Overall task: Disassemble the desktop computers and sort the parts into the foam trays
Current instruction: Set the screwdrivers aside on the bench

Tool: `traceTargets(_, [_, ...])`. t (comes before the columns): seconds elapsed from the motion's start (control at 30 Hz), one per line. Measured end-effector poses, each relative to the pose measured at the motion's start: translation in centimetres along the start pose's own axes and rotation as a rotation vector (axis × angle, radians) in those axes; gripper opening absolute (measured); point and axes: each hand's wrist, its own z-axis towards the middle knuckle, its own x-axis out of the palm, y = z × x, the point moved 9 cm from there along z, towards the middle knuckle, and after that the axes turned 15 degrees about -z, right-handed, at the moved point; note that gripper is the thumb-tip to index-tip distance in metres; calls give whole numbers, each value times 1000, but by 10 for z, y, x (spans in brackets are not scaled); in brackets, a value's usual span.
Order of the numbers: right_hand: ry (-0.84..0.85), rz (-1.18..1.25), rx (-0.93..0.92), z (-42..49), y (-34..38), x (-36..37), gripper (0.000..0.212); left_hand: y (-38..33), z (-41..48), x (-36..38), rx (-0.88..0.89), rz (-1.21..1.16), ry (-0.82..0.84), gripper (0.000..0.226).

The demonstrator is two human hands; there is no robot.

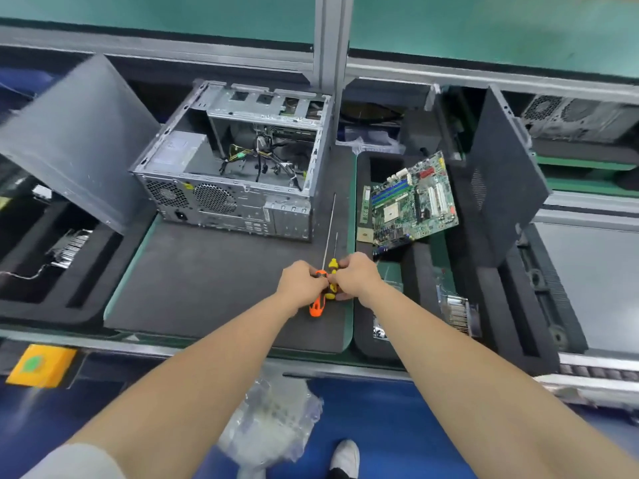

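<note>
On the dark foam mat (207, 281), head view, the left hand (300, 281) curls round the orange-handled screwdriver (317, 305). The right hand (356, 274) closes on the yellow-handled screwdriver (332, 264) beside it, and the two shafts point toward the desktop case (238, 160). The case stands open on the mat with its side panel (76, 140) propped at left. The motherboard (413, 198) lies tilted across the right foam tray (361, 340), with a memory stick (365, 205) and a heatsink (453, 312) there too. I judge it about halfway: the power supply (176, 150) and cable bundle (262, 157) remain inside.
</note>
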Motion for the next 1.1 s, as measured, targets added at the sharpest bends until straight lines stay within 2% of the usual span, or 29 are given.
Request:
traceTargets(0.1, [61, 207, 24, -17, 2, 15, 29, 2, -5, -10, 13, -165, 76, 16])
traceTargets(0.2, [63, 436, -4, -44, 7, 28, 27, 6, -9, -27, 48, -244, 126, 16])
traceTargets(0.43, [48, 819, 6, -99, 19, 78, 20, 22, -33, -65, 126, -281, 188, 24])
traceTargets(0.57, [89, 854, -54, -127, 34, 118, 24, 43, -65, -110, 170, -247, 156, 23])
traceTargets(0.67, [194, 857, -96, -147, 50, 158, 23, 66, -92, -150, 166, -214, 106, 25])
traceTargets(0.83, [341, 814, -181, -184, 91, 239, 33, 120, -148, -229, 155, -166, -78, 28])
traceTargets(0.97, [512, 773, -232, -228, 127, 319, 31, 183, -203, -296, 85, -187, -238, 31])
traceTargets(1.1, [667, 647, -208, -275, 152, 403, 36, 254, -262, -357, -24, -188, -392, 32])
